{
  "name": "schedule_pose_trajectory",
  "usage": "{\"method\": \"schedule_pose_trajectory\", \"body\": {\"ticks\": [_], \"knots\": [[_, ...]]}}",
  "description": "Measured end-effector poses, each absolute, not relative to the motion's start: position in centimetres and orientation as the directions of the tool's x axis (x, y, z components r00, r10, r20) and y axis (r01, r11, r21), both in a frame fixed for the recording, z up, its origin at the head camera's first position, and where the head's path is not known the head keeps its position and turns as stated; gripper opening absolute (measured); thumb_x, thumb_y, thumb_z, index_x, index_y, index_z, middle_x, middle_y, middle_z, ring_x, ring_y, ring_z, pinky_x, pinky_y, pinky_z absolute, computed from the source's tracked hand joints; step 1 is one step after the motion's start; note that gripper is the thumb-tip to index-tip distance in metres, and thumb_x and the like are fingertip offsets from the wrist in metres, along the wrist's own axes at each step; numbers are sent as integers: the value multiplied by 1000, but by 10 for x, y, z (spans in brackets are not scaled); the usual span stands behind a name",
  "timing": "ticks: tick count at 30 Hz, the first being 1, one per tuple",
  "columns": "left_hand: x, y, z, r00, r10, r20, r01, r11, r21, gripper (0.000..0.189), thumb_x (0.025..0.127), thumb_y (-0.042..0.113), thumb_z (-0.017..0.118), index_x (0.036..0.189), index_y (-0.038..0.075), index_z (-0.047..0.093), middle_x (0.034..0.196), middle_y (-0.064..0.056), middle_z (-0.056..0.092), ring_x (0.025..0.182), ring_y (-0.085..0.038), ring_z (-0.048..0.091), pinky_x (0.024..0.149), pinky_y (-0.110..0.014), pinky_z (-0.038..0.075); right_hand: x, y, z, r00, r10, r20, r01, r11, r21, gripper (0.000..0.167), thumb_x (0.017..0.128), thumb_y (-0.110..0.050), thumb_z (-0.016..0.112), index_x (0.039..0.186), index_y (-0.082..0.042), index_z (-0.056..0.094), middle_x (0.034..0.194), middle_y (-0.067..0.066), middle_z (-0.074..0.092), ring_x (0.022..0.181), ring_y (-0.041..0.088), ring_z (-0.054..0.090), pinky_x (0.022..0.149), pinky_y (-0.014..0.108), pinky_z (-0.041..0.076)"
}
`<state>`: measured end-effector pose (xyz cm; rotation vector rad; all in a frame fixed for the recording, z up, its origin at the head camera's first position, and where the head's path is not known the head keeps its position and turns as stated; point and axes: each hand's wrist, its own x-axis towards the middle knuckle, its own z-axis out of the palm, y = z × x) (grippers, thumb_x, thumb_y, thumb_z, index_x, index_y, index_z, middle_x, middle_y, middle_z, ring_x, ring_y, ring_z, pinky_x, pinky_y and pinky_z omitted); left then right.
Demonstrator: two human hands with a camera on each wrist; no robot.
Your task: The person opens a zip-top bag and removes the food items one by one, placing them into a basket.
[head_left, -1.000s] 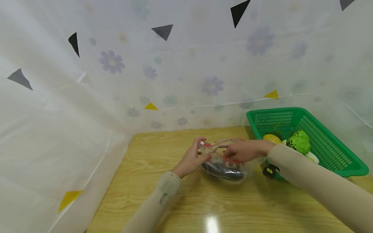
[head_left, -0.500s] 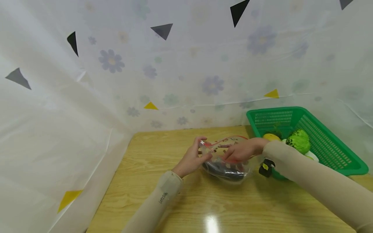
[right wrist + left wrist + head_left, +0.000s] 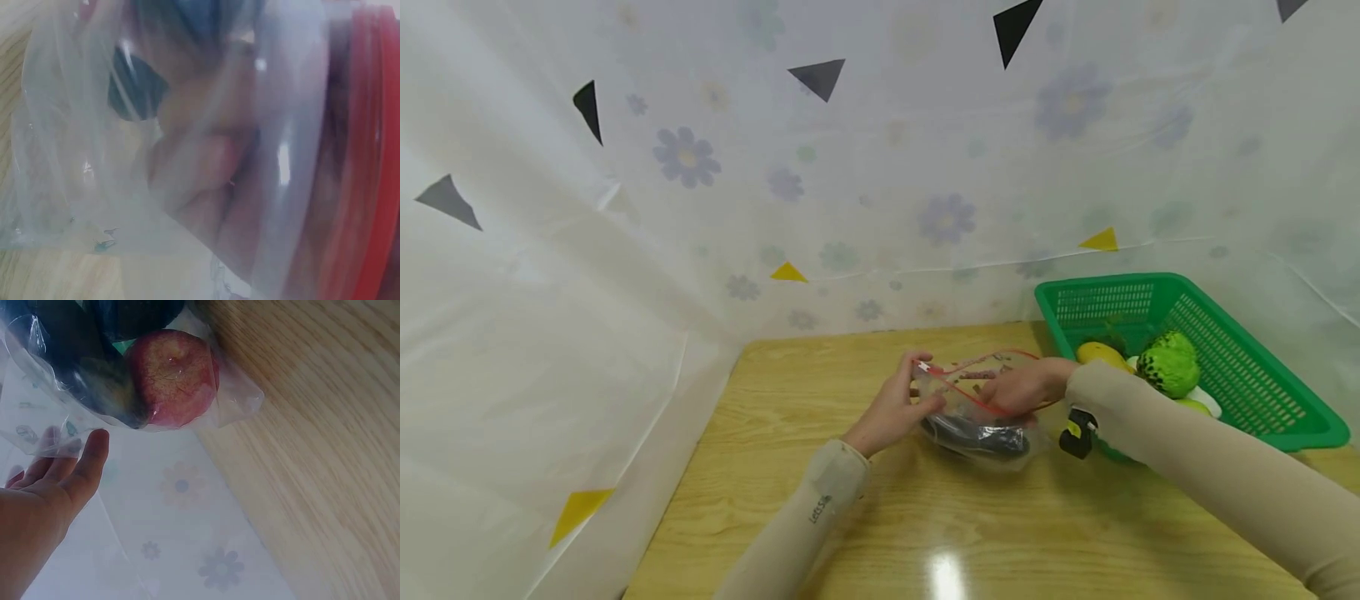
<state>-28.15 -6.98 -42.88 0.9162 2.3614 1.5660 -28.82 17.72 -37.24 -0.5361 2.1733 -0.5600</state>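
Observation:
A clear zip bag [image 3: 955,407] with a red zip rim lies on the wooden table, its mouth spread. My left hand [image 3: 893,414] holds the left corner of that mouth, by the white slider [image 3: 923,367], the plastic between thumb and fingers. Through the plastic shows a long, dark, glossy eggplant [image 3: 977,437]. A red apple [image 3: 175,378] sits in the bag beside dark vegetables [image 3: 94,375]. My right hand [image 3: 1018,390] reaches inside, fingers bent against something dark [image 3: 134,87]; plastic blurs them, and I cannot tell whether they grip it.
At the right stands a green basket [image 3: 1247,358] holding a yellow fruit [image 3: 1105,356], a bumpy green vegetable [image 3: 1168,367] and other pieces. The wooden table [image 3: 805,392] runs up to a flowered white sheet [image 3: 880,208] behind and at the left.
My right hand has gone a little deeper into the bag, its wrist and sleeve shifting left. The red rim has shifted around it. The left hand keeps its place.

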Motion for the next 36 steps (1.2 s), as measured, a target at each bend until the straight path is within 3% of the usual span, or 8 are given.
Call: {"method": "schedule_pose_trajectory", "body": {"ticks": [2, 8, 15, 20, 25, 29, 36], "knots": [[-282, -70, -429, -798, 573, 189, 393, 256, 883, 58, 99, 18, 67, 147, 20, 33, 128, -16, 57, 111, -23, 62, 98, -38, 53, -289, 178, -373, -575, -553, -603, -205, 811, -548, 33, 101, -46, 54, 98, -16, 68, 83, 2, 63, 50, 10, 51, 55, 25, 45], [-280, -69, -429, -812, 559, 166, 359, 255, 898, 59, 98, 18, 68, 147, 23, 34, 126, -13, 56, 110, -28, 64, 89, -36, 58, -288, 181, -374, -577, -561, -593, -203, 802, -562, 31, 100, -45, 57, 99, -16, 68, 78, -2, 63, 57, 9, 54, 55, 24, 44], [-280, -67, -428, -820, 556, 135, 319, 249, 915, 63, 99, 16, 67, 150, 24, 31, 124, -14, 56, 102, -25, 68, 88, -37, 58, -282, 183, -370, -619, -510, -597, -128, 816, -564, 38, 97, -48, 62, 103, -12, 69, 92, 2, 65, 73, 13, 59, 65, 30, 51], [-274, -67, -419, -818, 564, 111, 294, 244, 924, 61, 99, 12, 64, 150, 19, 32, 127, -15, 55, 98, -24, 69, 83, -36, 59, -278, 182, -369, -626, -497, -601, -50, 795, -605, 33, 97, -35, 66, 113, -7, 66, 111, 7, 60, 92, 18, 61, 73, 32, 56], [-264, -68, -404, -813, 568, 130, 314, 240, 919, 56, 100, 8, 63, 148, 11, 33, 119, -19, 57, 95, -22, 69, 91, -39, 57, -278, 182, -370, -597, -518, -613, 6, 761, -649, 21, 99, -23, 62, 111, -8, 70, 107, 8, 64, 84, 17, 65, 66, 27, 54], [-268, -67, -412, -818, 558, 140, 324, 245, 914, 58, 100, 8, 62, 149, 13, 32, 122, -19, 57, 99, -23, 69, 96, -42, 55, -277, 181, -372, -589, -512, -625, 38, 756, -654, 23, 98, -29, 64, 109, -10, 71, 103, 9, 67, 77, 17, 68, 61, 27, 56], [-280, -66, -428, -825, 546, 148, 314, 224, 923, 58, 100, 12, 64, 148, 23, 33, 126, -15, 55, 100, -26, 70, 82, -36, 60, -275, 181, -372, -606, -492, -626, 22, 776, -631, 34, 98, -42, 64, 115, -12, 67, 106, 6, 61, 80, 15, 60, 64, 26, 53]]}}
